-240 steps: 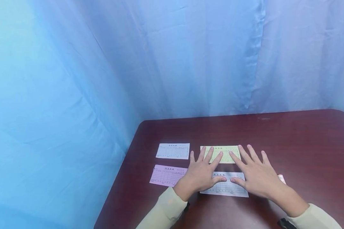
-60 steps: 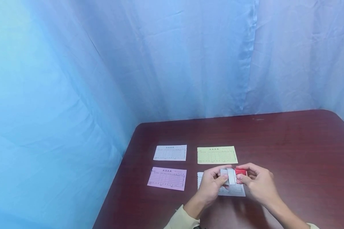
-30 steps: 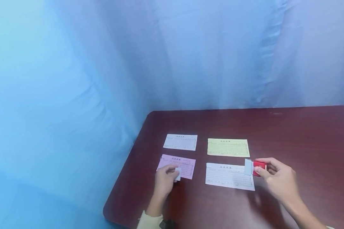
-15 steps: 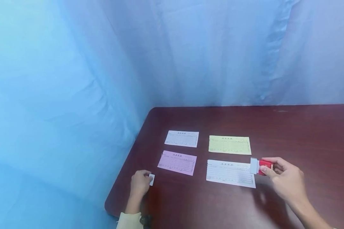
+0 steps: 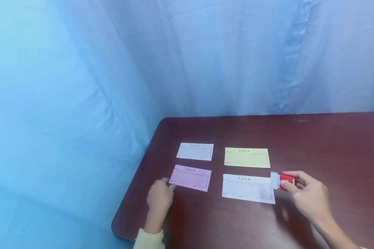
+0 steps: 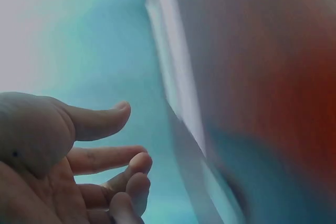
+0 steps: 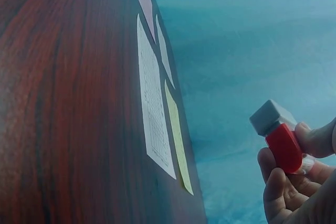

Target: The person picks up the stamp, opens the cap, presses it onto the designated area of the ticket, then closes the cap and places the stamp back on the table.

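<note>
My right hand (image 5: 311,199) pinches a red and grey hand stamp (image 5: 287,182) between thumb and fingers, close over the right end of a white printed slip (image 5: 241,188). The right wrist view shows the stamp's red body (image 7: 284,148) with its grey block end pointing away from the palm. My left hand (image 5: 160,197) is by the left edge of a pink slip (image 5: 191,178), slightly blurred. In the left wrist view, the left hand (image 6: 68,166) has loosely bent fingers and thumb apart, with nothing between them. The small white cap seen earlier is out of sight.
A yellow slip (image 5: 247,158) and a pale bluish slip (image 5: 194,151) lie in the farther row on the dark red table (image 5: 336,148). Blue curtains (image 5: 224,62) hang behind the table and along its left side.
Both hands first spread over the slips, then held the stamp together. The left hand carried a small white cap leftward, let it go, and has since shifted slightly right. The right hand kept the stamp.
</note>
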The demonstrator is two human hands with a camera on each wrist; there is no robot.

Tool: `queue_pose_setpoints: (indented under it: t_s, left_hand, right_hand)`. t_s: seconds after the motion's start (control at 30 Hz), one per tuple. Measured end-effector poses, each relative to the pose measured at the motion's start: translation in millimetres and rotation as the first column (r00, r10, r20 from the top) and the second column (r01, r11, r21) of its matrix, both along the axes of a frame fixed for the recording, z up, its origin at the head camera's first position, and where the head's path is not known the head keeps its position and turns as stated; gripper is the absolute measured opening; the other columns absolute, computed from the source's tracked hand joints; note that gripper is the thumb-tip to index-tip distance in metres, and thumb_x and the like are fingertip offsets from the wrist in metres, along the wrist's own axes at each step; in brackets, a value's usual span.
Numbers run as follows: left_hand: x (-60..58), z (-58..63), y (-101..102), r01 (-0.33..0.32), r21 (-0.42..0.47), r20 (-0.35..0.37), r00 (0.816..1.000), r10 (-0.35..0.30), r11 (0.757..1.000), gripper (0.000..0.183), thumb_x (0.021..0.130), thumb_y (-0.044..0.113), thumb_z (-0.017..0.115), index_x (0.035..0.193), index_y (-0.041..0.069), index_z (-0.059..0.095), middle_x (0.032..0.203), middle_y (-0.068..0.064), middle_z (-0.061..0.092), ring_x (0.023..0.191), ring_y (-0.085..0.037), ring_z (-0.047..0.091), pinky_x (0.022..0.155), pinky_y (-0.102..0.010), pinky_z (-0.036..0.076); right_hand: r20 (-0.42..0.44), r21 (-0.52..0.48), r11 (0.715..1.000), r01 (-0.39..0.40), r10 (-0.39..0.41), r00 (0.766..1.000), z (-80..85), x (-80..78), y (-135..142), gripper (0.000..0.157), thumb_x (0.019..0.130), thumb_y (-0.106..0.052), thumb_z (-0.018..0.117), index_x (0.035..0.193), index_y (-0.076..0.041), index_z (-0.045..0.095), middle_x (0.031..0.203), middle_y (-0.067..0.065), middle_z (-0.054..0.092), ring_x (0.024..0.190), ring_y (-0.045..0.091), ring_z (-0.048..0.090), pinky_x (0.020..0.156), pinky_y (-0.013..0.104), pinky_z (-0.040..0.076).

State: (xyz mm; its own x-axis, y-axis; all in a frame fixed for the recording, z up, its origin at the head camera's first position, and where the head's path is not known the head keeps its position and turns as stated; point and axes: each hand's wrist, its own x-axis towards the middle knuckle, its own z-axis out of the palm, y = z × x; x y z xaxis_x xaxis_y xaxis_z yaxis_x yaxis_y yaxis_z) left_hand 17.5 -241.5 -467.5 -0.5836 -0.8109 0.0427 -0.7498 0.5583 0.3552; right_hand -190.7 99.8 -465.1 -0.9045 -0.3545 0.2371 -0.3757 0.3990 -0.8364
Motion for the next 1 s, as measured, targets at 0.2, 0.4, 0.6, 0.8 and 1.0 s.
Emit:
queue_pose_setpoints:
  t_s: [0.2, 0.4, 0.6, 0.8, 1.0]
  left_hand:
    - [-75.9, 1.2, 67, 0.341, 0.024, 0.032, 0.939, -0.342, 0.94, 0.037, 0.088, 0.033, 0.078, 0.119, 0.013, 0.073, 0.111, -0.007, 0.072, 0.101, -0.028, 0.068, 0.078, -0.044, 0.055]
    - [-119.6, -9.9, 99, 0.437, 0.046, 0.191, 0.879, -0.437, 0.898, 0.049, 0.085, 0.029, 0.08, 0.131, 0.017, 0.068, 0.113, -0.009, 0.066, 0.092, -0.024, 0.065, 0.07, -0.041, 0.053]
    - [-129.7, -15.6, 101, 0.439, 0.015, 0.21, 0.877, -0.432, 0.898, 0.039, 0.085, 0.029, 0.081, 0.121, 0.018, 0.073, 0.101, -0.007, 0.063, 0.078, -0.022, 0.063, 0.063, -0.037, 0.051]
    - [-130.2, -18.2, 101, 0.434, 0.002, 0.189, 0.884, -0.427, 0.901, 0.029, 0.083, 0.028, 0.083, 0.104, 0.012, 0.071, 0.092, -0.006, 0.058, 0.071, -0.021, 0.059, 0.06, -0.036, 0.049]
    - [-132.3, -17.5, 101, 0.445, 0.004, 0.159, 0.884, -0.44, 0.895, 0.026, 0.083, 0.023, 0.083, 0.096, 0.01, 0.065, 0.089, -0.006, 0.054, 0.068, -0.018, 0.056, 0.057, -0.034, 0.047]
  right_hand:
    - [-0.04, 0.011, 1.0, -0.009, 0.009, 0.999, -0.3, 0.9, 0, 0.027, 0.084, -0.007, 0.081, 0.11, -0.003, 0.073, 0.09, 0.017, 0.075, 0.076, -0.02, 0.055, 0.061, 0.008, 0.044]
    - [-0.077, 0.047, 0.998, -0.039, 0.043, 0.996, -2.7, 4.9, -2, 0.028, 0.083, -0.009, 0.082, 0.11, -0.007, 0.073, 0.085, 0.007, 0.075, 0.071, -0.004, 0.062, 0.06, 0.014, 0.043]
    - [-0.071, 0.082, 0.995, -0.053, 0.059, 0.996, -5.4, 5.7, 1, 0.029, 0.082, -0.009, 0.082, 0.11, -0.009, 0.073, 0.085, 0.004, 0.074, 0.07, 0.002, 0.062, 0.059, 0.019, 0.042]
    - [-0.059, 0.104, 0.993, -0.057, 0.063, 0.996, -6.2, 5.4, 3, 0.029, 0.083, -0.01, 0.081, 0.111, -0.01, 0.073, 0.084, 0.003, 0.074, 0.07, 0.003, 0.062, 0.06, 0.022, 0.041]
    - [-0.043, 0.144, 0.986, -0.085, 0.092, 0.995, -7.8, 2.7, 2, 0.031, 0.084, -0.013, 0.08, 0.114, -0.01, 0.072, 0.08, -0.001, 0.07, 0.067, 0.005, 0.058, 0.058, 0.025, 0.04]
